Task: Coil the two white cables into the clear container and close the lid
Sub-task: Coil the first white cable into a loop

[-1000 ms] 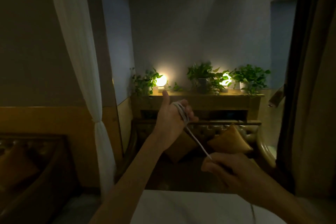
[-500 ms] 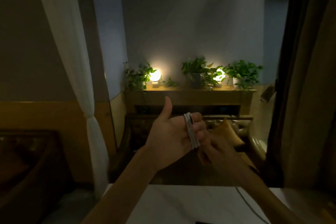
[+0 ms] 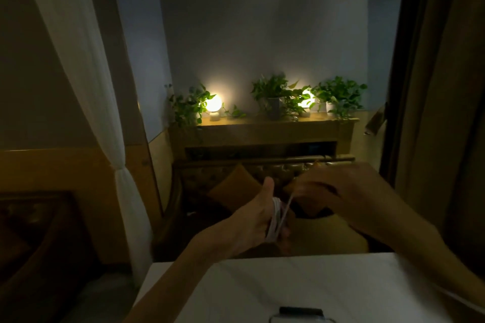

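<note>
A white cable [image 3: 275, 220] is looped several times around my left hand [image 3: 258, 223], which is raised above the far edge of the white table [image 3: 301, 286] with its thumb up. My right hand [image 3: 333, 195] is up and to the right of it, pinching a strand of the same cable that runs down to the loops. A further stretch of white cable [image 3: 462, 303] trails along the table at the lower right. The clear container [image 3: 301, 317] with a dark latch peeks in at the bottom edge; most of it is out of frame.
Beyond the table stands a dark sofa [image 3: 236, 186] with cushions, and behind it a wooden shelf [image 3: 262, 131] with plants and two glowing lamps. A white curtain [image 3: 86, 86] hangs at the left, a dark curtain [image 3: 446, 86] at the right. The room is dim.
My right hand has moved up and over to the right of my left hand, drawing the cable around it. Both hands sit lower in view, and the container's edge has come into frame.
</note>
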`<state>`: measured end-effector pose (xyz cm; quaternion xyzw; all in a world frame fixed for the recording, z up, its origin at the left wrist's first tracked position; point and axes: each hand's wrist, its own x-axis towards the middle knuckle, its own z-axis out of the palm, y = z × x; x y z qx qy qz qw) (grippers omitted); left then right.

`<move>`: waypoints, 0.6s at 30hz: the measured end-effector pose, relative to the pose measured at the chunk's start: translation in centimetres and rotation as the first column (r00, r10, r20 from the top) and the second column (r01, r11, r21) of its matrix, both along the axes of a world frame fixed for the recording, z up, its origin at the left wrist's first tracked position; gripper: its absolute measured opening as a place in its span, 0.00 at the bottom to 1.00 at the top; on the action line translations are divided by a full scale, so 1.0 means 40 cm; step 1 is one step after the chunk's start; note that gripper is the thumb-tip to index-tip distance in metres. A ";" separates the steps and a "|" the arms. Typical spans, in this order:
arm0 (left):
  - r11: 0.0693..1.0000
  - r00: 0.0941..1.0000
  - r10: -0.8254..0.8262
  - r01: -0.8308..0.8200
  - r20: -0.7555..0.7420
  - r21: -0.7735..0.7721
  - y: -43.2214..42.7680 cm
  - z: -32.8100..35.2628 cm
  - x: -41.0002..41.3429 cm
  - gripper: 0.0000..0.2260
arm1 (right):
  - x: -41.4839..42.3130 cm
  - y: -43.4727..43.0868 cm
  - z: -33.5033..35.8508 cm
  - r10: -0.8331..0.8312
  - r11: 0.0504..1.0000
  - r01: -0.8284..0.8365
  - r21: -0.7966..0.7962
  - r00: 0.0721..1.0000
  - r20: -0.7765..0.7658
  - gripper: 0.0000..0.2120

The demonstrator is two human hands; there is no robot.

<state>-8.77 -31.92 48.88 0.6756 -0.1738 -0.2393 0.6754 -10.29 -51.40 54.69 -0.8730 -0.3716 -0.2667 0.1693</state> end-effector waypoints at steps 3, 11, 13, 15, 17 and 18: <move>0.951 0.962 -0.267 0.253 -0.057 -0.176 0.010 0.012 -0.045 0.32 | 0.065 0.019 0.001 0.090 0.988 -0.091 0.127 0.996 0.013 0.12; 0.667 0.999 0.012 -0.041 -0.045 -0.744 0.080 0.141 -0.005 0.29 | 0.022 0.142 -0.216 0.243 0.954 -0.142 0.265 0.885 -0.398 0.10; 0.712 0.968 0.235 -0.236 -0.092 -0.661 0.083 0.149 0.032 0.31 | -0.012 0.133 -0.195 0.181 0.983 -0.144 0.118 0.884 -0.431 0.08; 0.813 0.922 0.373 -0.378 -0.103 -0.443 0.060 0.123 0.064 0.33 | -0.027 0.118 -0.147 0.051 0.996 -0.077 -0.051 0.919 -0.391 0.10; 0.906 0.930 0.354 -0.366 -0.096 -0.212 0.038 0.062 0.058 0.33 | -0.013 0.095 -0.102 -0.086 0.976 0.033 -0.218 0.967 -0.242 0.12; 0.940 0.944 0.305 -0.319 -0.123 -0.121 0.026 0.037 0.050 0.32 | 0.001 0.086 -0.080 -0.139 0.960 0.096 -0.262 0.979 -0.150 0.12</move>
